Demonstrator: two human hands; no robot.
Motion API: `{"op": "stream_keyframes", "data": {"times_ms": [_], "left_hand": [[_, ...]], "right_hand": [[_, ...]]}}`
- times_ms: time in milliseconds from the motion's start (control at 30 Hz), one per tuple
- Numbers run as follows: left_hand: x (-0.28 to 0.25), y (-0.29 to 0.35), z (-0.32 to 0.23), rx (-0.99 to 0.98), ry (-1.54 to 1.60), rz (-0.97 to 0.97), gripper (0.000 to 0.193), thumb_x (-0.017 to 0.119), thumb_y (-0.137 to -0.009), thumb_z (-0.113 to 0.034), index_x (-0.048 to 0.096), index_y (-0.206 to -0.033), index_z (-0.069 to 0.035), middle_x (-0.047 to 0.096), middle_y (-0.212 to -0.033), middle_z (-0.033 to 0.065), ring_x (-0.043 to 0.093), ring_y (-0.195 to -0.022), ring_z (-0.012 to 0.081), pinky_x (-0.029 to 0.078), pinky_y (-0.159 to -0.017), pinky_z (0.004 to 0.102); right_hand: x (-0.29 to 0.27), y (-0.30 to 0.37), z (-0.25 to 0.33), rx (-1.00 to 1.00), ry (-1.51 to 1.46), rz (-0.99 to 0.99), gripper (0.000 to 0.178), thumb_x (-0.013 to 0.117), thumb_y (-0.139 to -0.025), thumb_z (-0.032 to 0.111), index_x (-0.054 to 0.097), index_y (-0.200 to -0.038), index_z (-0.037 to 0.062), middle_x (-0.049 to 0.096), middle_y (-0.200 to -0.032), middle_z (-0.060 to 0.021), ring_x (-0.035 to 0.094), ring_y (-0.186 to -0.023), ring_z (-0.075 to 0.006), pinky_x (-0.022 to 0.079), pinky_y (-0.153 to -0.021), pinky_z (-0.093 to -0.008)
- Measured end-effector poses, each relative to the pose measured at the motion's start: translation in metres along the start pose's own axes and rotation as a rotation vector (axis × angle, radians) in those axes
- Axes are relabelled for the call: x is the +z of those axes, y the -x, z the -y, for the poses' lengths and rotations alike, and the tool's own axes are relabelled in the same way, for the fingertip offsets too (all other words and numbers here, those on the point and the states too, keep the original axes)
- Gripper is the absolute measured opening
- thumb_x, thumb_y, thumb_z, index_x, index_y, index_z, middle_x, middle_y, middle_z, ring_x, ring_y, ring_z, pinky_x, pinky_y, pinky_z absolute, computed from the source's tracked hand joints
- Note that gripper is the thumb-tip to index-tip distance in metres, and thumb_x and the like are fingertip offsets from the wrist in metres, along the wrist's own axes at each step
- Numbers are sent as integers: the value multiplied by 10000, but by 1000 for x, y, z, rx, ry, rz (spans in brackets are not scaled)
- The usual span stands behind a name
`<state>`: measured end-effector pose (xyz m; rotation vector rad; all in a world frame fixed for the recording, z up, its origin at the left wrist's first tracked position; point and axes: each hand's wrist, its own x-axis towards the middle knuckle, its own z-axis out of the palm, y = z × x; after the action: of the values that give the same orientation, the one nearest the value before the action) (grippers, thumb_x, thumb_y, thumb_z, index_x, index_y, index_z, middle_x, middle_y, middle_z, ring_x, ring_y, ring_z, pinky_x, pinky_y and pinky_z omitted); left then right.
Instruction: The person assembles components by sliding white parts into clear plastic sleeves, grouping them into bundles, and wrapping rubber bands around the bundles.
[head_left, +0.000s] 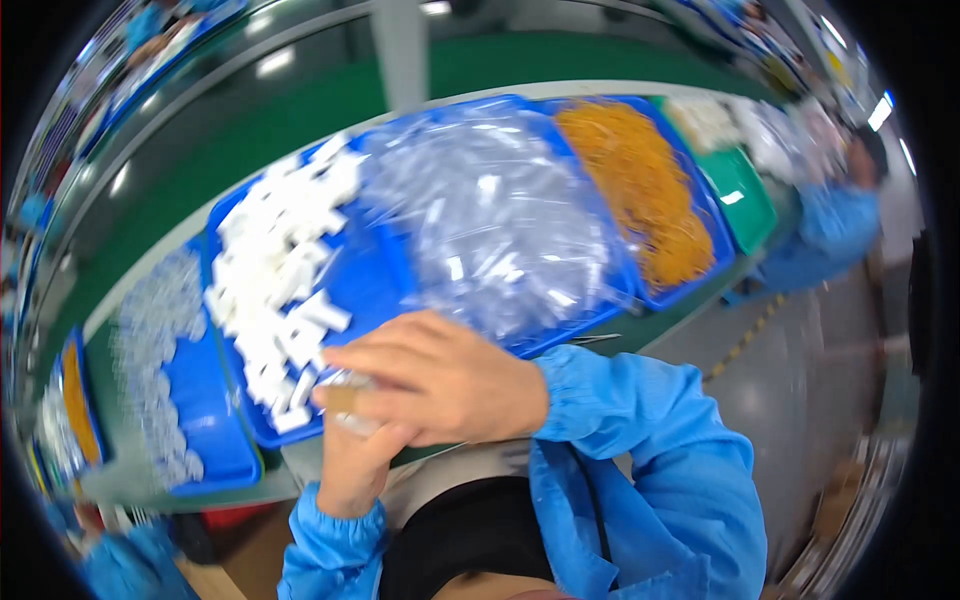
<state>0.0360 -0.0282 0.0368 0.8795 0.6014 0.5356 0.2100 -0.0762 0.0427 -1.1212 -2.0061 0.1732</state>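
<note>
My right hand [445, 385] reaches across from the right, its fingers curled over a small clear plastic piece [356, 421] with a tan part [341, 400]. Below it, my left hand [352, 468] grips the same piece from underneath, most of its fingers covered by the right hand. Both hands meet at the front edge of a blue tray [365, 265] heaped with small white blocks [275, 270]. Motion blurs the finer shape of the held piece.
Right of the white blocks, clear plastic pieces [500, 225] fill a blue tray. Orange strips [640, 190] pile in another, beside a green bin [745, 200]. Clear small parts [160, 350] lie in the left tray [215, 420]. A co-worker in blue [835, 225] sits at the right.
</note>
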Motion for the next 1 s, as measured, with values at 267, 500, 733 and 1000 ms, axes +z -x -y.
{"op": "stream_keyframes", "data": {"times_ms": [267,500,733,1000], "left_hand": [[10,-19,-2,308,-293,-154,390,787,-764,0,506,-1028,-59,582,-758,66,585,-635,151,571,-688,330],[37,-37,1,260,-418,-151,791,877,-677,-31,458,-1347,6,587,-805,34,629,-692,149,560,-685,275],[31,-41,-3,178,-502,-221,561,875,-703,-54,588,-1173,49,609,-779,32,633,-699,123,547,-633,237],[29,-37,-3,291,-502,-124,310,828,-741,48,583,-921,-11,690,-842,126,659,-739,153,570,-660,287]], "right_hand": [[-148,95,-18,492,545,-365,324,756,-809,35,683,-1124,29,698,-1088,-108,643,-1002,-287,501,-855,-369],[-173,155,-67,810,626,-252,150,777,-810,208,728,-843,70,606,-745,-69,586,-762,-266,421,-665,-411],[-197,155,-78,975,408,-500,141,771,-833,164,712,-849,37,580,-707,-84,580,-679,-189,451,-615,-345],[-224,141,-54,888,231,-852,162,665,-959,141,701,-1028,-1,663,-927,-20,577,-861,-83,464,-775,-243]]}}
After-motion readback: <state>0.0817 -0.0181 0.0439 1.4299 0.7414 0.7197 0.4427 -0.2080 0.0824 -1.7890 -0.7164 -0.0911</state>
